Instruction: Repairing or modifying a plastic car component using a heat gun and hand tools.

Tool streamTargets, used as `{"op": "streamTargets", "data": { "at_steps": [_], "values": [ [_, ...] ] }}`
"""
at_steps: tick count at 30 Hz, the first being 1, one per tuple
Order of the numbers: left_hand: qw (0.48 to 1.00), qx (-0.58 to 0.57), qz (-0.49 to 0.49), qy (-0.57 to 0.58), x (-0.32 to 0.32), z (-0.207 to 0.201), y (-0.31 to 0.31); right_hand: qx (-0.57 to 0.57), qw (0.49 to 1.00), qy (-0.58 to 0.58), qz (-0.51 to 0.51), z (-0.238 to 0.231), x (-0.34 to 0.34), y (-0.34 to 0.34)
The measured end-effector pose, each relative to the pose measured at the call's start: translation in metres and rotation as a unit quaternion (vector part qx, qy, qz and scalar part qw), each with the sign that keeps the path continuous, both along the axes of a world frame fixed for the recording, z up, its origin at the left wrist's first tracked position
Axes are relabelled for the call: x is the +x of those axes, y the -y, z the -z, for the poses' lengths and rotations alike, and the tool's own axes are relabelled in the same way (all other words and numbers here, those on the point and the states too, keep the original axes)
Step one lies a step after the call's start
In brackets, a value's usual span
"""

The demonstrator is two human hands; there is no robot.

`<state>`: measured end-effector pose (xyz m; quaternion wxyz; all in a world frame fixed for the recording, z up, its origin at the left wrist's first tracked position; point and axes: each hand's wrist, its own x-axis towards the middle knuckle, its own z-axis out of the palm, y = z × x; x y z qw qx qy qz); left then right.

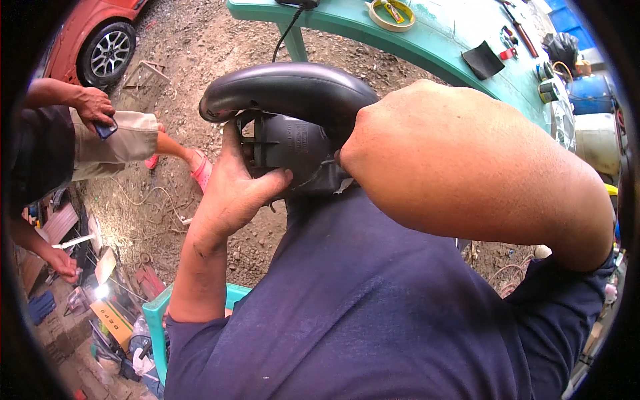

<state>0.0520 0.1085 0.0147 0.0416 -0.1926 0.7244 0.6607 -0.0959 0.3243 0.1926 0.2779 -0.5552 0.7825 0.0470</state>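
Observation:
A black steering wheel, its thick curved rim uppermost, is held up in front of my torso. Its moulded plastic cover has ribs and open slots on the left side. My left hand is closed on that cover, thumb across the lower face and the other fingers partly hidden behind it. At the rim's right end my right hand is wrapped in a fist; its fingertips are out of sight. A small pale torn scrap shows at the lower edge of the cover.
A green table ahead carries a tape roll, a black sheet and small tools. At left another person's hand holds a phone. Near a red car's wheel lies gravel. Clutter with a yellow box fills the lower left.

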Motion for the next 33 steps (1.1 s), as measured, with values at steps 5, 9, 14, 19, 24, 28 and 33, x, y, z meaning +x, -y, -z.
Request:
{"op": "streamTargets", "data": {
  "at_steps": [5,9,14,19,24,28,33],
  "values": [
    [1.000,0.013,0.000,-0.015,-0.001,-0.001,-0.001,-0.009,1.000,0.014,0.015,-0.007,0.002,-0.002],
    [1.000,0.009,0.006,0.013,-0.003,-0.007,-0.002,0.000,1.000,0.010,0.008,-0.007,0.002,0.001],
    [1.000,0.007,0.004,0.019,-0.001,-0.008,-0.003,0.018,0.999,-0.004,-0.028,-0.006,0.001,-0.001],
    [1.000,0.010,0.002,0.008,-0.002,-0.009,-0.006,0.017,0.999,-0.019,-0.042,-0.006,-0.003,-0.001],
    [1.000,-0.004,-0.002,-0.001,-0.001,-0.013,-0.011,0.010,0.998,-0.038,-0.052,0.002,0.001,-0.003],
    [1.000,-0.025,0.009,-0.009,-0.001,-0.012,-0.011,0.006,0.997,-0.052,-0.061,0.006,-0.004,-0.016],
    [0.999,-0.035,-0.005,0.010,0.001,-0.016,-0.012,0.003,0.995,-0.066,-0.079,0.015,-0.017,-0.058]
  ]
}}
